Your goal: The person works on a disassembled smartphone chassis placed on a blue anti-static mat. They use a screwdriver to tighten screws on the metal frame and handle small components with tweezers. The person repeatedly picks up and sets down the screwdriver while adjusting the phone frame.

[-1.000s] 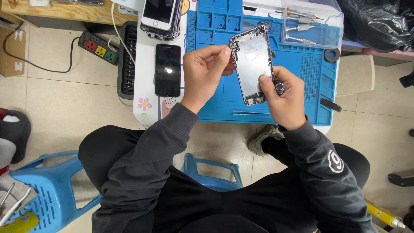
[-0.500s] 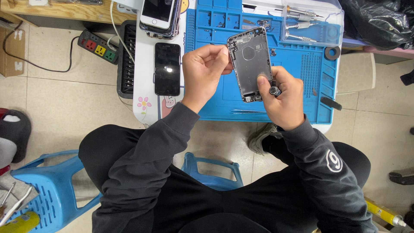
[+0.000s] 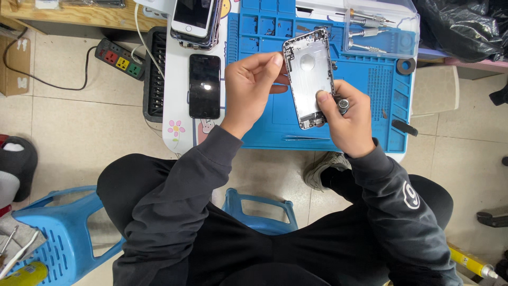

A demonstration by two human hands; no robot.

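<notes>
Since the earlier frames we have turned the phone housing [image 3: 308,77] so its pale silver inside faces up more squarely, where half a second ago it showed darker and more tilted; we read that as inspection of the shell going on. From the head view, our left hand [image 3: 254,87] pinches the housing's left edge with fingertips closed on it, and our right hand [image 3: 346,116] grips its lower end, thumb pressed on the inner surface, a small round metal part [image 3: 343,105] held against the fingers. We hold the housing above the blue repair mat [image 3: 254,32] on the counter. Beside the mat lies a dark phone [image 3: 205,86], untouched.
</notes>
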